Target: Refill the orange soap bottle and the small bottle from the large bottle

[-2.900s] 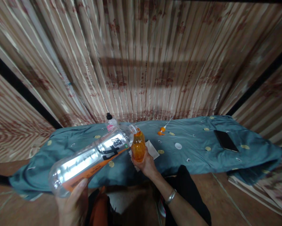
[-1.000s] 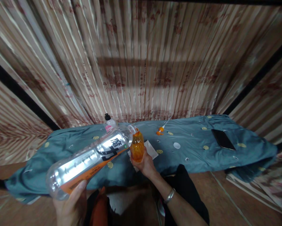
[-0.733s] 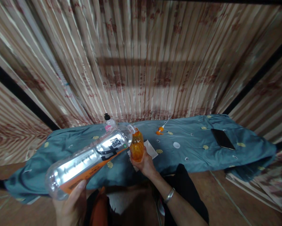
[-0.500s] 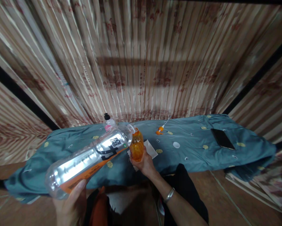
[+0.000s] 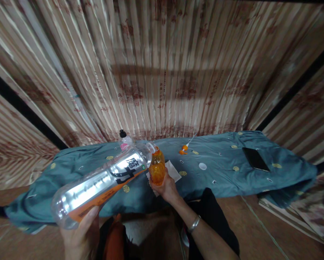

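My left hand (image 5: 83,227) is closed around the lower end of a large clear plastic bottle (image 5: 102,184) with a silver and orange label. The bottle is tilted, its open neck up against the mouth of a small amber bottle (image 5: 157,168). My right hand (image 5: 165,186) grips that amber bottle from the right and keeps it roughly upright. Whether liquid runs between the two mouths is too fine to make out. Beyond them on the cloth lies an orange pump top (image 5: 184,148) with a thin white tube.
A teal patterned cloth (image 5: 221,180) covers the table. White tissue (image 5: 173,172) lies beneath my right hand. A clear bottle with a black cap (image 5: 123,134) stands behind the large one. A round white cap (image 5: 202,166) and a black phone (image 5: 255,159) lie to the right. Striped curtains (image 5: 162,72) hang behind.
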